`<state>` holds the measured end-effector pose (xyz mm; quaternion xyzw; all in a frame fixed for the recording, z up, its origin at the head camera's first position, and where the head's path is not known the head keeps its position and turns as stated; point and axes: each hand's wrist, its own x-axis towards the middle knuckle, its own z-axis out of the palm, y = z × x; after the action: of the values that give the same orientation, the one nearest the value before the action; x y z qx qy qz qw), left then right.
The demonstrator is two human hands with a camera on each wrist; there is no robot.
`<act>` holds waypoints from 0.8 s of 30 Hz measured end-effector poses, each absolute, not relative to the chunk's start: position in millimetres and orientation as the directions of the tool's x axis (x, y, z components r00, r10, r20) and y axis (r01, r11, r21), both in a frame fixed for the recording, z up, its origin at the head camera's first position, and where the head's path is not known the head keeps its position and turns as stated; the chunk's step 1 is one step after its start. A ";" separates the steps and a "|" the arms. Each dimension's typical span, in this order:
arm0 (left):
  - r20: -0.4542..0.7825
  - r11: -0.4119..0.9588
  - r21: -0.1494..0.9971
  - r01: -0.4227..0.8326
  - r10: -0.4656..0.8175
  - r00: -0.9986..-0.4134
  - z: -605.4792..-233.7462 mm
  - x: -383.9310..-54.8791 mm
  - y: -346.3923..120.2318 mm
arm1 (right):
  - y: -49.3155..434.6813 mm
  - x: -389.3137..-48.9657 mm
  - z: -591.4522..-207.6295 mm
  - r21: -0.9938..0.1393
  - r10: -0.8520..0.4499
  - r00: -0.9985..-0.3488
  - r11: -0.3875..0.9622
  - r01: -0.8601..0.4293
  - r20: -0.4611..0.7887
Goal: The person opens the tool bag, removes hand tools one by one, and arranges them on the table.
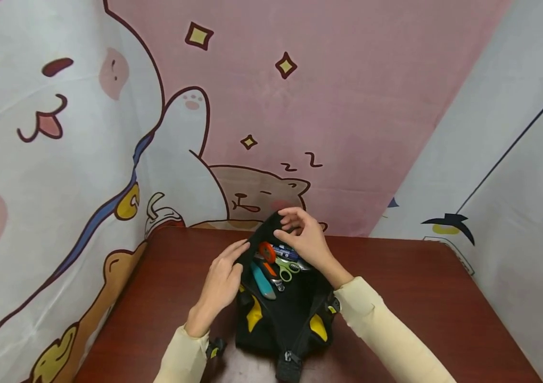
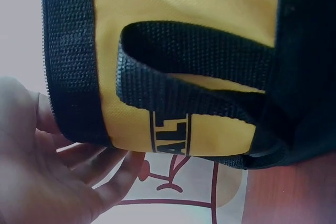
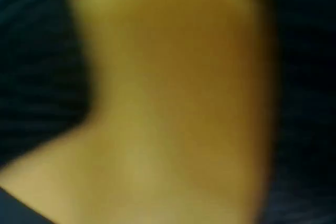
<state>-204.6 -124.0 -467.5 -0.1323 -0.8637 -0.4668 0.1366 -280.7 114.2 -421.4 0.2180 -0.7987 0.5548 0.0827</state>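
Observation:
A black and yellow tool bag [image 1: 295, 314] stands unzipped on the table, its mouth spread wide. Inside lie green-handled scissors [image 1: 285, 269], a teal-handled tool [image 1: 263, 281], an orange-red ring [image 1: 266, 251] and a blue tube [image 1: 286, 252]. My left hand [image 1: 223, 276] holds the bag's left rim; in the left wrist view that hand [image 2: 68, 166] has its fingers along the zipper edge [image 2: 73, 51]. The right hand [image 1: 305, 236] grips the far rim with curved fingers, thumb apart. Blurred yellow and dark areas fill the right wrist view.
A dark red-brown table [image 1: 420, 298] lies beneath the bag. Behind it hangs a pink and white cartoon cloth [image 1: 348, 106], which also covers the left side. A black strap with a buckle [image 1: 215, 348] lies by the left sleeve. A zipper end [image 1: 289, 364] hangs toward the front.

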 end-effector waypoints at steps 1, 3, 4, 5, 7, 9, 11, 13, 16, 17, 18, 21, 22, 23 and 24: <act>0.364 0.530 0.769 0.358 0.098 -0.926 -467.9 -204.7 -124.0 | 113.5 -281.4 -426.4 -0.848 -0.264 -0.893 0.301 -0.436 0.366; 0.368 0.527 0.770 0.360 0.094 -0.925 -468.6 -204.8 -124.0 | 112.1 -282.0 -435.9 -0.841 -0.280 -0.896 0.332 -0.428 0.346; 0.369 0.527 0.770 0.359 0.090 -0.925 -468.9 -204.8 -124.1 | 111.7 -282.9 -441.0 -0.836 -0.288 -0.896 0.346 -0.427 0.339; 0.374 0.528 0.769 0.361 0.088 -0.923 -469.5 -205.2 -124.3 | 111.1 -283.3 -445.4 -0.833 -0.298 -0.897 0.357 -0.423 0.328; 0.383 0.528 0.766 0.367 0.084 -0.920 -470.6 -205.2 -125.0 | 109.3 -284.7 -453.8 -0.826 -0.306 -0.900 0.381 -0.414 0.310; 0.387 0.526 0.766 0.369 0.081 -0.918 -470.8 -205.1 -125.3 | 108.3 -286.3 -461.7 -0.822 -0.315 -0.902 0.397 -0.408 0.295; 0.389 0.524 0.767 0.371 0.079 -0.918 -471.8 -205.0 -125.7 | 107.2 -287.0 -468.6 -0.824 -0.317 -0.908 0.410 -0.392 0.275; 0.389 0.525 0.767 0.369 0.078 -0.918 -472.2 -204.8 -125.7 | 106.3 -287.9 -475.3 -0.821 -0.317 -0.911 0.421 -0.384 0.264; 0.390 0.521 0.769 0.370 0.076 -0.918 -472.4 -204.4 -126.5 | 104.9 -289.4 -485.0 -0.815 -0.317 -0.914 0.439 -0.378 0.253; 0.392 0.520 0.769 0.372 0.076 -0.917 -472.4 -204.2 -127.0 | 104.2 -290.1 -488.0 -0.812 -0.318 -0.913 0.442 -0.381 0.255; 0.392 0.519 0.770 0.372 0.075 -0.917 -472.5 -204.0 -127.4 | 103.4 -290.6 -490.7 -0.812 -0.318 -0.913 0.443 -0.381 0.255; 0.386 0.515 0.775 0.366 0.072 -0.919 -473.0 -203.3 -128.7 | 100.7 -292.3 -497.0 -0.818 -0.313 -0.917 0.439 -0.371 0.247; 0.385 0.517 0.774 0.365 0.074 -0.920 -473.2 -202.9 -129.0 | 99.8 -293.1 -498.8 -0.820 -0.310 -0.918 0.437 -0.369 0.247; 0.383 0.519 0.774 0.364 0.074 -0.921 -473.4 -202.6 -129.2 | 98.9 -294.3 -500.5 -0.820 -0.307 -0.919 0.438 -0.367 0.248; 0.382 0.522 0.772 0.363 0.075 -0.921 -473.8 -202.3 -129.3 | 98.0 -295.4 -502.1 -0.821 -0.303 -0.921 0.441 -0.363 0.245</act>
<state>-202.3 -129.3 -473.8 -0.1276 -0.8589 -0.4721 0.1522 -295.4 98.0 -502.1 0.1963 -0.8483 0.4908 0.0309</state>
